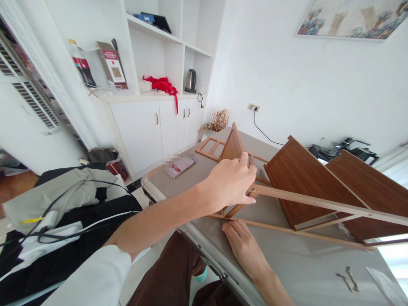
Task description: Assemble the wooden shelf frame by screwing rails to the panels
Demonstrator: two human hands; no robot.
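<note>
A wooden rack with long rails and brown shelf panels (306,182) lies on its side on the grey tabletop. My left hand (232,180) is wrapped over the rack's near end, its thumb beside the upper rail (306,199). Below it, my right hand (244,244) has its fingers bent together at the end of the lower rail (274,227), by a small dark bit at the fingertips. What that hand pinches is too small to make out. Two small metal pieces (349,279) lie on the table to the right, near a clear plastic bag (382,282).
A phone (181,166) lies on the table's left part. Behind stand white shelves (154,29) with a kettle (191,80), a cola bottle (82,63) and red ribbon (161,84). Clothes and cables (73,199) are heaped at left. Black equipment (344,148) sits behind the panels.
</note>
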